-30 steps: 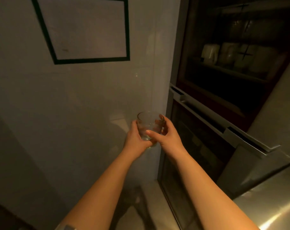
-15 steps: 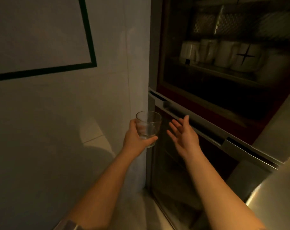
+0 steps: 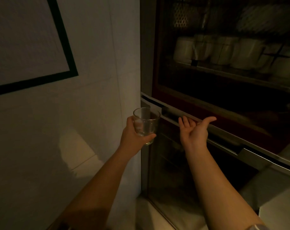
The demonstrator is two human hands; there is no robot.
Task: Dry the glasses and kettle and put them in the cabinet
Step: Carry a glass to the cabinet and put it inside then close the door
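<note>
A clear drinking glass [image 3: 146,124] is held upright in my left hand [image 3: 132,135], just left of the cabinet's edge. My right hand [image 3: 194,130] is open, palm up, with its fingertips at the metal handle bar [image 3: 223,133] that runs across the glass-fronted cabinet [image 3: 157,63]. No kettle is in view.
Behind the cabinet's upper glass door stand several white mugs [image 3: 223,52] on a shelf, with darker dishware above. A white tiled wall [image 3: 91,97] with a black-framed rectangle [image 3: 64,47] fills the left. A pale counter corner [image 3: 280,211] shows at the lower right. The light is dim.
My right hand let go of the glass and moved right and forward to the cabinet's handle bar. My left hand keeps the glass. The view came closer to the cabinet.
</note>
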